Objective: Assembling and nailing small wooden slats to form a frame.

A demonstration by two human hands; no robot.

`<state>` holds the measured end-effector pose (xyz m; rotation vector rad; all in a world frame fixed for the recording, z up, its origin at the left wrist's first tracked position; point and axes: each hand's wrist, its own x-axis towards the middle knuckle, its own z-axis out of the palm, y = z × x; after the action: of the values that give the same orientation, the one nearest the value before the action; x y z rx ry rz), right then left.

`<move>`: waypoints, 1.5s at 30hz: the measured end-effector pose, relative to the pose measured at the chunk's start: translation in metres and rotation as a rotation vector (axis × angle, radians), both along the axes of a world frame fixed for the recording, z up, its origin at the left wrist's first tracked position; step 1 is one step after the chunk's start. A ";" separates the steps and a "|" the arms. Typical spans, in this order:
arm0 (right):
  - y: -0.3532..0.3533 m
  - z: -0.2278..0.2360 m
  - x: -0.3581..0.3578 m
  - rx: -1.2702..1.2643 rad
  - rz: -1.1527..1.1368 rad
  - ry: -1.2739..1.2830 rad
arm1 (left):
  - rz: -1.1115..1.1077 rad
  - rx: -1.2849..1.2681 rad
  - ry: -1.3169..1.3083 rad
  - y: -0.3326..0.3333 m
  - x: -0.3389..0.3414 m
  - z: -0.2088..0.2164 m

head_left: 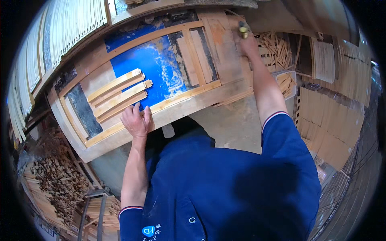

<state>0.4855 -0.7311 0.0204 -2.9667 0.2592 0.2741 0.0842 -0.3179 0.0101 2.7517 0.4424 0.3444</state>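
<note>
Wood sticks (122, 98) lie side by side on the tabletop (193, 105). The person's left grip (137, 121) is just beside them, fingers bent; its hold cannot be told. The right grip (248, 43), near a yellow thing (243, 30), is too blurry to tell. The shirt (181, 172) has a blue badge (148, 231) and white writing (159, 229).

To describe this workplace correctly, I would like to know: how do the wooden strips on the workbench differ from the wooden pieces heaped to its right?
The bench strips lie side by side, roughly parallel; the heaped pieces point in many directions. The bench strips are few, while the heaped pieces are many. Both are pale wood.
</note>
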 end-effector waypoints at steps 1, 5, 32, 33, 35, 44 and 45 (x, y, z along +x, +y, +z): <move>-0.014 0.004 0.002 -0.044 0.017 -0.099 | 0.001 -0.015 -0.008 -0.001 -0.001 0.000; 0.010 0.087 -0.025 0.330 -0.021 0.144 | 0.042 -0.022 0.019 -0.001 -0.002 -0.001; 0.163 0.093 0.006 0.383 0.398 0.527 | 0.079 -0.022 0.107 -0.002 -0.002 0.002; 0.161 0.092 0.007 0.377 0.396 0.544 | 0.074 -0.019 0.106 -0.002 -0.002 0.002; 0.193 0.140 -0.013 0.213 0.444 0.488 | 0.083 -0.011 0.116 -0.002 -0.005 0.001; 0.113 0.116 -0.092 0.143 0.619 0.421 | 0.064 0.033 0.053 0.000 -0.002 -0.001; 0.095 0.117 -0.117 0.119 0.738 0.446 | 0.073 0.033 0.069 0.000 -0.004 -0.002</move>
<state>0.3682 -0.6365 0.1377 -2.7125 -0.7931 0.9854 0.0806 -0.3178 0.0083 2.7914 0.5605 0.2767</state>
